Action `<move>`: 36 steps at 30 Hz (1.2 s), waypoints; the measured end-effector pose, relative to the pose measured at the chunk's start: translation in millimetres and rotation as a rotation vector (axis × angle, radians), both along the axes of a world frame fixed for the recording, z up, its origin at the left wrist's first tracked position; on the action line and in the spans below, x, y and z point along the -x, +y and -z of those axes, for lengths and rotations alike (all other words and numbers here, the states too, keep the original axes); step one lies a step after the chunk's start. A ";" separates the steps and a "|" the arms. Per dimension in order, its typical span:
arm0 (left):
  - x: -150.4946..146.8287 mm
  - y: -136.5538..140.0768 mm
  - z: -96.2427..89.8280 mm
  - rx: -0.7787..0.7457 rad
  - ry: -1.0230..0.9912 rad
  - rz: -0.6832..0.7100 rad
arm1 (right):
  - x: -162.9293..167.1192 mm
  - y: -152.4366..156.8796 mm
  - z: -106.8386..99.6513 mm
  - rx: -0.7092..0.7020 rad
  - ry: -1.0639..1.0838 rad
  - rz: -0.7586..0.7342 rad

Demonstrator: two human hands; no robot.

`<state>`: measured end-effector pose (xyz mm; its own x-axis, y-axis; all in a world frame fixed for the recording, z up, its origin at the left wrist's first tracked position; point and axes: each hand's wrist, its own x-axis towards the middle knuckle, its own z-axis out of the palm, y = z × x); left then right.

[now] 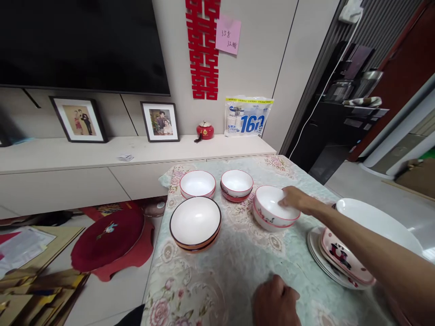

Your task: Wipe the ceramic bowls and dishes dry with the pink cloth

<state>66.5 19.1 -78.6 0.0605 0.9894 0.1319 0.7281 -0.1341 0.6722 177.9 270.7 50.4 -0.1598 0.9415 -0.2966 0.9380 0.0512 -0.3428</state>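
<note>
On the upper white bowl (268, 199), my right hand (295, 200) pinches the red rim, likely because nesting in the lower bowl (268, 226) leaves only that free. My left hand (276, 302) is curled over the floral tablecloth (234, 267); leftward, black-rimmed bowls (195, 222) stand stacked, seemingly sorted by pattern.

There were four stacks of bowls (195, 222), each apparently of two, though nesting hid much. One stack of plates (314, 251), one large white dish (377, 219), one left hand (277, 302), one right hand (295, 200), one red stool (108, 240), one lidded jar (205, 131) and two whole picture frames (160, 122) also showed.
</note>
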 end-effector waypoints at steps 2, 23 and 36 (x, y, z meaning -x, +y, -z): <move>1.1 0.1 -2.1 0.016 -0.024 0.022 | 21.3 -13.3 1.5 0.057 0.019 -0.030; 11.1 0.2 -36.8 0.199 -0.096 0.117 | 92.3 -40.8 1.2 0.210 0.117 0.055; 15.7 0.8 -49.2 0.154 -0.006 0.140 | -40.5 -48.2 -62.5 -0.062 0.375 0.304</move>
<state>50.8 19.9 -29.4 0.1989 0.9798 -0.0195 0.7052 -0.1292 0.6971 218.4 222.5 112.8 0.0405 0.9763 -0.2127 0.7261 -0.1750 -0.6650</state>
